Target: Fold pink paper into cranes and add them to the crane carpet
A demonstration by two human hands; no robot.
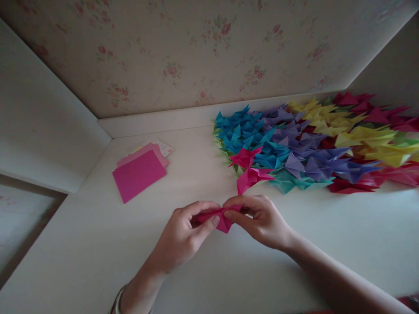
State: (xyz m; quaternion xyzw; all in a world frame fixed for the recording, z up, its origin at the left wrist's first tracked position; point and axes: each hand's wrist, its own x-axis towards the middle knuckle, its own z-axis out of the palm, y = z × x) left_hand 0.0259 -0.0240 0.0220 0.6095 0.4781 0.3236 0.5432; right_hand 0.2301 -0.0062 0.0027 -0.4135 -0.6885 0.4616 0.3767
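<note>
Both of my hands pinch one folded piece of pink paper (223, 221) just above the white table (98, 235). My left hand (183, 235) grips its left end with thumb and fingers closed. My right hand (258, 218) grips its right end, fingers pressed together. Two finished pink paper cranes (250, 168) lie just beyond my hands. Most of the folded piece is hidden by my fingers.
A large pile of folded paper cranes (314, 144) in blue, purple, yellow, red and green covers the table's far right. A stack of flat pink paper sheets (139, 174) lies at the left. A flowered wall (196, 52) rises behind.
</note>
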